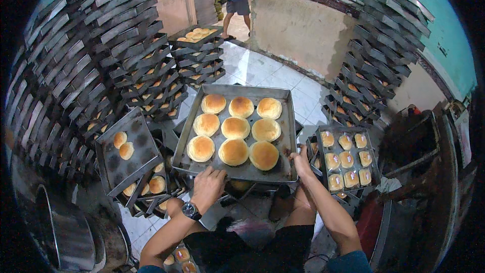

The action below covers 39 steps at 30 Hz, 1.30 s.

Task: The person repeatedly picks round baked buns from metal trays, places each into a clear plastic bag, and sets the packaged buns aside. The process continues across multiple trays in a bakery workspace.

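Note:
A dark metal baking tray (242, 172) lies in front of me, bearing several round golden-brown buns (235, 127) in rows. My left hand (209, 185), below a wrist with a black watch (191, 211), grips the tray's near rim left of its middle. My right hand (301, 162) holds the tray's right wall close to the near corner. Other trays are stacked beneath, mostly hidden by this one. To the left, a tilted tray (141, 136) carries two buns (124, 145) on its dark base. On the right, another tray (355, 155) holds several wrapped buns (346, 159) bearing labels.
Tall stacks of metal trays (68, 53) line the left side. More stacked trays (365, 72) stand along the right wall. A tray of buns (195, 37) tops a stack near the doorway, where a person (238, 0) stands. White floor tiles (273, 72) show between the stacks.

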{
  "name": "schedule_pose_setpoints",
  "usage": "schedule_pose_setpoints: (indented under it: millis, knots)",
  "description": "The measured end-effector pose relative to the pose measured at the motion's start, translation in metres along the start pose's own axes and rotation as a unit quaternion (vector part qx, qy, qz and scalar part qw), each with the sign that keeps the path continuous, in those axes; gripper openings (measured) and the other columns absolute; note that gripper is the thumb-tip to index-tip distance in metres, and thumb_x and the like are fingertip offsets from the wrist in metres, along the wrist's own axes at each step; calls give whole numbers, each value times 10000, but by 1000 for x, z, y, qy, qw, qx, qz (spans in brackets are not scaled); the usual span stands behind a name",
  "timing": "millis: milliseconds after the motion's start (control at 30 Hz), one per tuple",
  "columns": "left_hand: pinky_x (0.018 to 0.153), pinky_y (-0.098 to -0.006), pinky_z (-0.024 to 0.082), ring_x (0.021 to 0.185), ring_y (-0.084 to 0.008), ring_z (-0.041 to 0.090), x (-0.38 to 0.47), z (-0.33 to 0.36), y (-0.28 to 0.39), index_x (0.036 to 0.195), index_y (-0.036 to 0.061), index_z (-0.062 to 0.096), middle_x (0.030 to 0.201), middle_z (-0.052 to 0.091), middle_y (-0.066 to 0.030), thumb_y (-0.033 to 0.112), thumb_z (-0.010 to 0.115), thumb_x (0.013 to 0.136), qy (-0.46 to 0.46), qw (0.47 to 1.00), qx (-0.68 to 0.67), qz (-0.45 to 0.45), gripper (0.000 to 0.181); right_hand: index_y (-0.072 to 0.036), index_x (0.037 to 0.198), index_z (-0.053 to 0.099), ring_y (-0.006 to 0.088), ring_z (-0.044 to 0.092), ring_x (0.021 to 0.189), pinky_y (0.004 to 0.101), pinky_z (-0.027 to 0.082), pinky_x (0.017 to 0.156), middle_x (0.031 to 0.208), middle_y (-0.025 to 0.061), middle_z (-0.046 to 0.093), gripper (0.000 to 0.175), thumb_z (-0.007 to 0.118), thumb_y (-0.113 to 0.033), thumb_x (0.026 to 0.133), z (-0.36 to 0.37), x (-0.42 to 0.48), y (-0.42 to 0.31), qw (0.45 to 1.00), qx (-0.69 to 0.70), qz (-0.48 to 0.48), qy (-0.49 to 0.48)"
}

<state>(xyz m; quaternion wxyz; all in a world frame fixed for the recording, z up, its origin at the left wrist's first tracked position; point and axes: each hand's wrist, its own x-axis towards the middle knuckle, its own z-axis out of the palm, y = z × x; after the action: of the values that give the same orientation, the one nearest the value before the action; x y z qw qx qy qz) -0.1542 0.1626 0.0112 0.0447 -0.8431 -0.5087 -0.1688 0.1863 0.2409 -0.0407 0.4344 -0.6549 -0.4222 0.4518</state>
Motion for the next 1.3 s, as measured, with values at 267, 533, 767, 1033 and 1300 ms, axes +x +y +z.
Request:
schedule_pose_setpoints:
  millis: [267,533,767,1033,1300]
  knots:
    - [699,-387,490,857,-248,594,0,-5,7,926,115,641,825,627,-34,160,699,770,30,998,-50,-24,172,33,1466,208,364,443,1314,397,338,1091,1415,288,418,799,577,-253,817,-7,-4,-19,995,-82,21,-45]
    - [690,-359,492,816,-233,587,-4,13,4,895,109,666,851,653,-13,185,731,728,13,998,-39,-43,194,-18,1531,135,296,358,1352,356,274,1123,1467,195,354,812,514,-353,896,-2,-29,-25,997,10,70,-33]
    - [812,-436,509,1019,-297,638,11,-18,-9,1187,121,693,1160,683,-129,201,733,843,-163,982,-96,-19,355,-16,1470,157,278,436,1272,432,292,1102,1337,163,446,918,642,-293,741,-1,-23,-17,987,120,101,-21]
    - [735,-386,489,857,-222,662,-4,-16,-12,1085,100,734,1030,727,-52,163,720,812,-127,987,-101,-6,280,-31,1472,168,274,444,1264,429,301,1096,1332,158,455,914,649,-296,741,0,-24,-9,984,154,91,-3]
    - [672,-339,471,786,-157,620,16,-13,3,865,184,714,840,689,46,232,730,729,-16,999,38,-3,145,-52,1481,181,261,442,1256,390,311,1090,1337,147,459,750,569,-224,862,4,-27,-23,989,133,62,-25]
